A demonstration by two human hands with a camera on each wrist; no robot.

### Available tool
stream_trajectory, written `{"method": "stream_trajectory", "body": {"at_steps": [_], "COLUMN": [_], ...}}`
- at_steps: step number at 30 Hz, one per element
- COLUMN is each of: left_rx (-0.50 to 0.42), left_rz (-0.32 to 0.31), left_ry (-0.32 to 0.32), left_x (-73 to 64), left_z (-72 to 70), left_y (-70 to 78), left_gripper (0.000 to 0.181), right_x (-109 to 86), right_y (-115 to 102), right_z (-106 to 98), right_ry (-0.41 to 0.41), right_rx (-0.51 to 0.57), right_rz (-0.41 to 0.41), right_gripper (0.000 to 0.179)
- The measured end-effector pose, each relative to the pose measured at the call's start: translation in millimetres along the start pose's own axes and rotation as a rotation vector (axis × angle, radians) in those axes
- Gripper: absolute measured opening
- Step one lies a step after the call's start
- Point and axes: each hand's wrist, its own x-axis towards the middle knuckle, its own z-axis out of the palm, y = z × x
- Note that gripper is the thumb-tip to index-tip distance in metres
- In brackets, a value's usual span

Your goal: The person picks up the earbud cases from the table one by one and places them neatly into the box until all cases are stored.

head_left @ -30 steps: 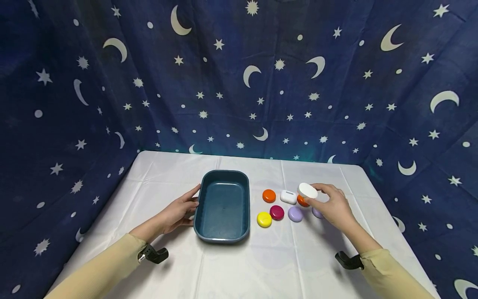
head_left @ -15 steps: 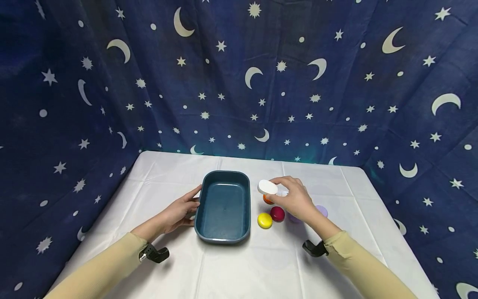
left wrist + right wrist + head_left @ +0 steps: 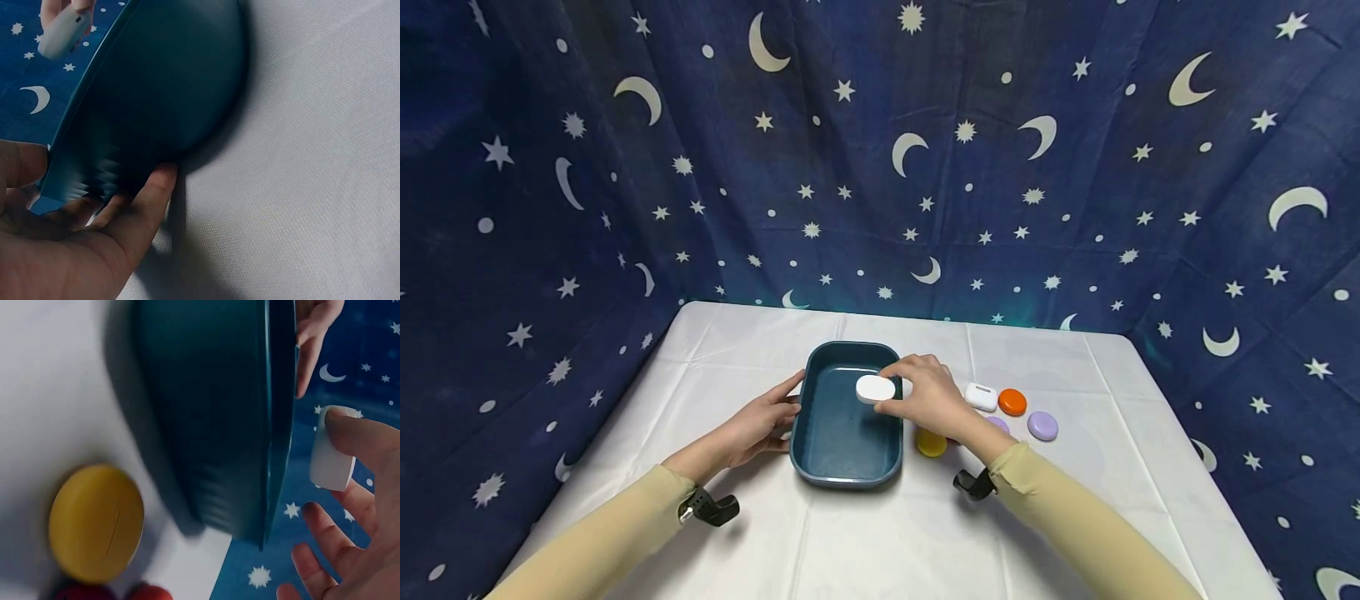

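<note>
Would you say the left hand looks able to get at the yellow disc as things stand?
Probably not directly: the tray stands between the left hand, touching its left side, and the yellow disc beyond its right side; the right hand also holds a white case above it.

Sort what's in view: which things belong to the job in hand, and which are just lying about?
In the job:
white case, pinched by the right hand;
dark blue tray, touched by the left hand.

Seemingly just lying about, in neither hand:
yellow disc;
crimson disc;
orange disc;
two lilac discs;
second white case.
</note>
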Motion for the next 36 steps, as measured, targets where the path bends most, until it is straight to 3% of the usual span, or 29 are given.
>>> {"method": "stream_trajectory", "body": {"at_steps": [6,17,36], "left_rx": [-0.007,-0.016,-0.028], "left_rz": [0.003,0.006,0.003], "left_ry": [-0.008,-0.023,-0.047], "left_x": [0.5,-0.7,0.8], "left_z": [0.2,-1.8,-3.2], "left_y": [-0.2,0.6,-1.5], "left_gripper": [0.067,0.067,0.066], "right_x": [11.5,30.8,41.6], "right_y": [-12,-22,-36], "right_z": [14,36,60], "right_ry": [-0.045,-0.14,-0.18], "right_rx": [-0.022,-0.111,-0.321], "right_rz": [-0.054,-0.071,-0.12], "right_gripper": [0.044,0.043,0.049]}}
